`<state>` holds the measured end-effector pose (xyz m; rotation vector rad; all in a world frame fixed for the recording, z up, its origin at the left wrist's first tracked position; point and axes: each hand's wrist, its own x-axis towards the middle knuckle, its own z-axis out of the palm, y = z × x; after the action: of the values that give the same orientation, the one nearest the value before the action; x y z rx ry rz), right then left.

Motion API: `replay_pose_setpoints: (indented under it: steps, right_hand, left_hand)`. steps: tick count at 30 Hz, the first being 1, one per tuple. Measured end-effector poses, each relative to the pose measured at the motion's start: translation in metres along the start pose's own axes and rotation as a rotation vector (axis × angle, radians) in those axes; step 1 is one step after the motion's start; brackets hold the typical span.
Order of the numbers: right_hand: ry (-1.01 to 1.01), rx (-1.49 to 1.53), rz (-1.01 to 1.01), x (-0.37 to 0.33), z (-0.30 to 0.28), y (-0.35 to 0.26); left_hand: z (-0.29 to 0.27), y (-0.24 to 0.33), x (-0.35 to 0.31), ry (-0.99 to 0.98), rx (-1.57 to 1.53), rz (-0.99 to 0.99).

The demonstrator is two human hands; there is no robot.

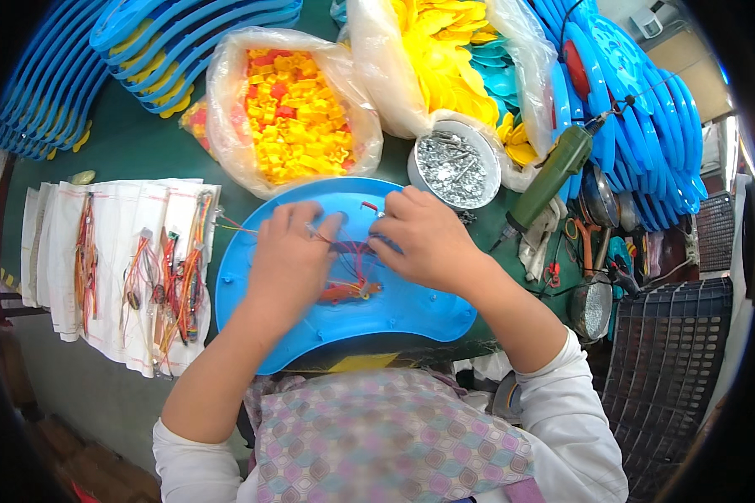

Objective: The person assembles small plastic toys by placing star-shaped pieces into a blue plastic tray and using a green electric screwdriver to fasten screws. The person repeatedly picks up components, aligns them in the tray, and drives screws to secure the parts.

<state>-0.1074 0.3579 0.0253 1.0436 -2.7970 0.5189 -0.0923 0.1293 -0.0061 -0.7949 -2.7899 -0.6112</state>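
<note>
A blue curved plastic panel (344, 331) lies in front of me, its hollow side up. Thin red and dark wires (361, 261) cross its middle, running between my hands. My left hand (294, 256) is closed, with fingertips pinched on the wires; a few strands stick out on its left. My right hand (428, 239) is closed too, thumb and finger pressed together at the right end of the wires. The exact spot under its fingertips is hidden. A red-orange part (344, 292) with wires sits in the panel below my hands. A small red piece (367, 205) shows between my hands.
Wire bundles lie on white sheets (67, 277) at left. Behind the panel are a bag of yellow and red pieces (298, 117), a bowl of screws (455, 163) and a bag of yellow parts (445, 67). A green electric screwdriver (554, 176) hangs at right, near stacked blue panels (637, 109).
</note>
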Motion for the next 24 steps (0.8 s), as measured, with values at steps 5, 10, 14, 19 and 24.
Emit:
replay_pose_setpoints:
  steps: [5,10,14,19,24]
  right_hand:
    - [0.242,0.359,0.018,0.029,0.015,-0.032]
    - [0.186,0.625,0.174,0.038,0.034,-0.042]
    - [0.211,0.543,0.128,0.039,0.037,-0.042]
    - [0.088,0.302,0.176,0.033,0.038,-0.048]
    - [0.181,0.423,0.07,0.029,0.042,-0.04]
  left_hand:
    - [-0.009,-0.001,-0.007,-0.004,-0.057,0.005]
    - [-0.033,-0.006,-0.02,0.034,-0.174,-0.161]
    - [-0.035,-0.009,-0.021,0.16,-0.304,-0.24]
    - [-0.02,-0.02,-0.02,0.152,-0.142,-0.077]
    - [-0.014,-0.024,-0.025,0.151,-0.167,-0.041]
